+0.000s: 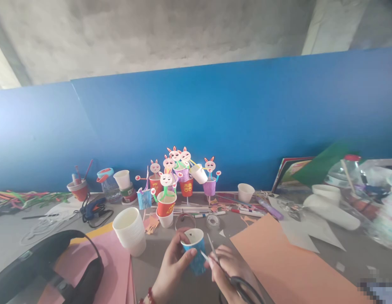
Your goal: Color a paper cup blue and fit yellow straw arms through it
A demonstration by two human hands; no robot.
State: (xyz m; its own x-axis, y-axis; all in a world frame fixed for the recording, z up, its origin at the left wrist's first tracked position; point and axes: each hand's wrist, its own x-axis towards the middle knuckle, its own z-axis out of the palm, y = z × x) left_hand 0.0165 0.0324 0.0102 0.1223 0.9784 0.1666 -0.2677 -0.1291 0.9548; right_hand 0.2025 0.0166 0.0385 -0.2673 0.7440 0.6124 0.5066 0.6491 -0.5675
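A paper cup [196,258], coloured blue outside and white within, is gripped by my left hand [174,261], thumb on its side and fingers around the rim. A small dark spot shows inside the cup. My right hand [225,270] holds scissors [223,265] with black handles; their blades are apart and point up toward the cup's right side. Whether a blade touches the cup I cannot tell. Just behind stands a red cup [166,208] with a rabbit-faced paper figure [166,179] on it, set on a white cup.
More rabbit figures on cups [187,185] stand at the back against a blue partition [214,109]. A stack of white cups [129,230] is at left, near pink paper [112,253] and a black headset-like object [50,266]. Orange paper [287,261] lies at right; tape [213,221] lies behind.
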